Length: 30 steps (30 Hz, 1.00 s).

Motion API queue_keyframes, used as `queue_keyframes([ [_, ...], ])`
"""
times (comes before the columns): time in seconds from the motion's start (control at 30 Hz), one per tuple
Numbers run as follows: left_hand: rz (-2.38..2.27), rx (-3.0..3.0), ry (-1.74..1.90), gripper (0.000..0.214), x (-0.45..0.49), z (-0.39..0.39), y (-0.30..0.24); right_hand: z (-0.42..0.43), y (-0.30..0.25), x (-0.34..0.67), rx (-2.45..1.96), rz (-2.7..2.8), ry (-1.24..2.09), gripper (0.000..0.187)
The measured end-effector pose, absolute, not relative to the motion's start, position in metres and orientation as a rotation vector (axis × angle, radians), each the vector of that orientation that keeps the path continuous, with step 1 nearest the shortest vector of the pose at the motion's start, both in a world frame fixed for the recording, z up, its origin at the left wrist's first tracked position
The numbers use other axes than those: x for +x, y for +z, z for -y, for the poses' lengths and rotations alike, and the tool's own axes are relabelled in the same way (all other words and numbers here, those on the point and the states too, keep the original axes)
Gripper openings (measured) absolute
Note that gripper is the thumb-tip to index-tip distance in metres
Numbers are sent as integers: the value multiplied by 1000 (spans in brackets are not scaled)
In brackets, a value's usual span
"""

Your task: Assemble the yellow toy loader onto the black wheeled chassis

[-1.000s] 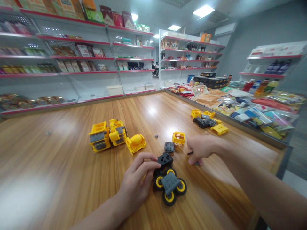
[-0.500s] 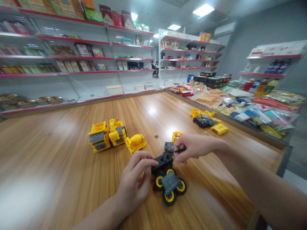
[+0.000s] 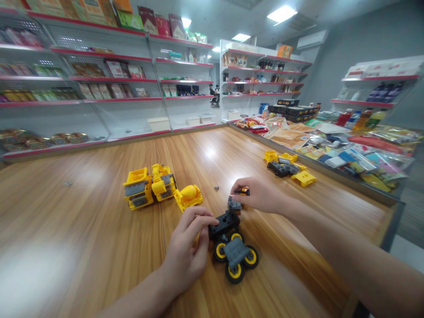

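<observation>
A person's left hand [image 3: 188, 247] pinches the black top block of a toy truck chassis [image 3: 232, 247] — grey and black, on yellow-hubbed wheels — resting on the wooden tabletop [image 3: 99, 229] at about 6 o'clock in the head view. The right hand [image 3: 258, 194] lies just beyond it, toward 12 o'clock, fingers closed over a small yellow cab piece [image 3: 244, 191]; a small grey part [image 3: 233, 204] sits on the wood directly under those fingertips, touching or nearly so. Off toward 10 o'clock from the chassis stand two assembled yellow trucks [image 3: 147, 187] side by side, with a yellow mixer drum piece [image 3: 188, 196] just beside them. A loose heap of yellow and black parts [image 3: 286, 168] lies well apart at 2 o'clock, near the tabletop's far edge — beyond it, a display of packaged goods [image 3: 344, 150]. Red-edged store shelves [image 3: 99, 79] line the back wall.
</observation>
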<state>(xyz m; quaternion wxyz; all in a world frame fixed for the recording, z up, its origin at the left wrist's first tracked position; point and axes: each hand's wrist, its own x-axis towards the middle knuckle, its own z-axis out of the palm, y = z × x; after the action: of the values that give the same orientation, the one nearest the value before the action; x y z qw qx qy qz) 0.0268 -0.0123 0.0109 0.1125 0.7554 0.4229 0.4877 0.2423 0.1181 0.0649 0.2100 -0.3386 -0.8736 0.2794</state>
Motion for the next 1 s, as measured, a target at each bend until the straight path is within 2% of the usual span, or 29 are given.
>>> queue_keyframes([
  [0.13, -1249, 2217, 1437, 29, 28, 13, 13, -120, 61, 243, -940, 2541, 506, 25],
  [0.37, -1263, 2200, 1420, 28, 27, 13, 11, -117, 53, 241, -992, 2721, 374, 41],
  [0.6, -1305, 2195, 1442, 28, 28, 12, 11, -112, 59, 239, -904, 2464, 574, 42],
  [0.8, -1346, 2252, 1405, 61, 28, 10, 7, -92, 72, 230, -638, 2414, 825, 50],
  [0.87, -1309, 2295, 1389, 60, 28, 10, 8, -86, 73, 227, -587, 2431, 873, 49],
  [1.0, -1295, 2307, 1446, 40, 27, 8, 10, -82, 71, 222, -573, 2429, 997, 45],
])
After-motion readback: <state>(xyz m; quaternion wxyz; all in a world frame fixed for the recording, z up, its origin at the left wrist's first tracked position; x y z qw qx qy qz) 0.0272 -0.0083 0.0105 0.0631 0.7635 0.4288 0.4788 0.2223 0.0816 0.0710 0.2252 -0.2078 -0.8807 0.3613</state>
